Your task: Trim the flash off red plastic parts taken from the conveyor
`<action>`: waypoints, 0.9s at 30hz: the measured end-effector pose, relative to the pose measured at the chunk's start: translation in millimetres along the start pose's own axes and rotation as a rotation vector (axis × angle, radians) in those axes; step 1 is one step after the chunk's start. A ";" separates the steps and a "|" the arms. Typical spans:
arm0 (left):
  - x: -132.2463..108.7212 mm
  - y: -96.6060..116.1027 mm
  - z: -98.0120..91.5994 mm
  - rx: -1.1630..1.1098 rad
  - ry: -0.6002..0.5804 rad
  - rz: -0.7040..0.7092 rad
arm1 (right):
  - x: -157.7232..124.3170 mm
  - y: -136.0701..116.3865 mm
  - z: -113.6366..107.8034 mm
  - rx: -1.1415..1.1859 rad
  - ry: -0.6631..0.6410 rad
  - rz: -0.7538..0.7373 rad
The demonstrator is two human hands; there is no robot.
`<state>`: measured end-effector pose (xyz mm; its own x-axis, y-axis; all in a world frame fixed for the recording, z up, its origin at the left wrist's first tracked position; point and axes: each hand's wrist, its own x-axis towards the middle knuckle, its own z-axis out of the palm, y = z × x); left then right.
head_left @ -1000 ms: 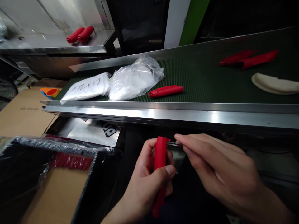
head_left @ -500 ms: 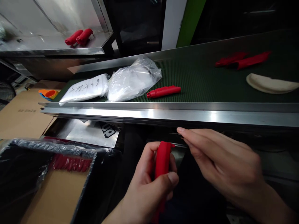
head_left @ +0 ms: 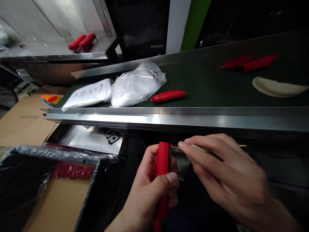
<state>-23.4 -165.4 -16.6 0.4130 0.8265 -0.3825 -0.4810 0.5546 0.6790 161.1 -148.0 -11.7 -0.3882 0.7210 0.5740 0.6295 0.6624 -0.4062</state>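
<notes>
My left hand (head_left: 152, 187) is closed around a long red plastic part (head_left: 163, 161), held upright below the conveyor's front rail. In my right hand (head_left: 231, 170) is a slim knife (head_left: 177, 149) with a narrow metal blade, pinched between thumb and fingers; a bit of its pale handle shows behind the fingers. The blade's tip is at the upper right edge of the red part, by a small red tab; whether it touches I cannot tell. Another red plastic part (head_left: 168, 96) lies on the green conveyor belt (head_left: 200, 87) beyond my hands.
White plastic bags (head_left: 137, 84) lie on the belt's left; blurred red parts (head_left: 248, 63) and a cream curved piece (head_left: 277, 87) are at right. A metal rail (head_left: 154, 119) edges the belt. At lower left stands a lined box (head_left: 59, 203) with red parts inside. Two red parts (head_left: 82, 42) sit on a metal table.
My right hand has moved slightly left, bringing the knife's blade to the top of the red part. The left hand has turned the part a little and shifted left.
</notes>
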 end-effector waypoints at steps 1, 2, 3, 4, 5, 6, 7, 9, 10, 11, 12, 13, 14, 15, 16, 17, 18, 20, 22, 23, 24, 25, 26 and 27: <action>-0.5 -0.3 0.0 0.002 0.006 -0.001 | -0.2 -0.2 -0.3 -0.007 0.000 -0.001; -0.8 -0.6 -0.1 0.010 0.011 0.000 | -0.3 -0.5 -0.5 -0.010 -0.001 -0.003; -0.9 -0.7 -0.4 0.024 0.017 0.002 | -0.3 -0.9 -0.6 -0.012 -0.004 -0.005; -0.7 -0.7 -0.9 0.040 0.024 0.004 | -0.2 -1.5 -0.6 -0.011 -0.008 -0.007; -0.4 -0.6 -1.4 0.056 0.029 0.004 | 0.1 -2.2 -0.4 -0.011 -0.013 -0.008; 0.0 -0.4 -2.0 0.069 0.028 0.007 | 0.5 -2.6 -0.1 -0.011 -0.016 -0.007; 0.2 -0.3 -2.6 0.073 0.025 0.010 | 1.0 -2.7 0.3 -0.010 -0.020 -0.005; -0.9 -0.3 -3.7 0.050 0.006 0.016 | 1.7 -0.6 1.8 0.000 -0.022 -0.011; -2.4 -0.6 -4.1 0.030 -0.013 0.021 | 1.9 1.8 2.7 0.001 -0.018 -0.013; -4.7 -1.1 -4.3 0.011 -0.038 0.020 | 1.8 5.2 3.6 -0.014 -0.008 -0.014; -7.5 -1.9 -4.3 -0.010 -0.075 0.011 | 1.5 9.2 4.4 -0.036 0.009 -0.007; -10.4 -2.8 -4.0 -0.033 -0.126 -0.007 | 1.0 13.2 4.9 -0.054 0.034 0.020; -13.2 -3.8 -3.7 -0.062 -0.185 -0.028 | 0.1 16.6 5.0 -0.061 0.064 0.060; -15.2 -4.8 -3.2 -0.096 -0.238 -0.046 | -0.9 18.8 4.5 -0.053 0.091 0.106; -16.3 -5.5 -2.9 -0.138 -0.286 -0.052 | -2.0 19.2 3.6 -0.029 0.101 0.144; -16.1 -5.7 -2.7 -0.179 -0.318 -0.050 | -3.2 17.7 2.3 0.007 0.096 0.168; -14.9 -5.4 -2.7 -0.211 -0.330 -0.043 | -4.3 14.5 0.7 0.042 0.080 0.173; -10.3 -3.5 -2.9 -0.251 -0.312 -0.022 | -6.0 5.1 -2.4 0.079 0.032 0.132; -5.6 -0.9 -2.7 -0.262 -0.279 -0.040 | -6.4 -4.0 -4.1 0.095 0.012 0.095; -4.0 0.0 -2.3 -0.266 -0.269 -0.044 | -6.1 -7.2 -4.3 0.096 0.014 0.082; -3.0 0.3 -1.8 -0.276 -0.269 -0.042 | -5.5 -9.3 -4.0 0.094 0.014 0.074; -2.5 0.1 -1.2 -0.289 -0.273 -0.038 | -4.8 -10.4 -3.5 0.091 0.015 0.068; -2.5 -0.6 -0.7 -0.300 -0.276 -0.036 | -4.0 -10.8 -2.8 0.089 0.017 0.061; -2.6 -1.6 -0.3 -0.308 -0.278 -0.032 | -3.3 -10.6 -2.1 0.087 0.018 0.055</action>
<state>-23.9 -168.5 -16.8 0.6041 0.7745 -0.1878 -0.6564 0.6171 0.4340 157.1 -157.9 -7.8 -0.3423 0.7536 0.5612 0.5881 0.6377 -0.4975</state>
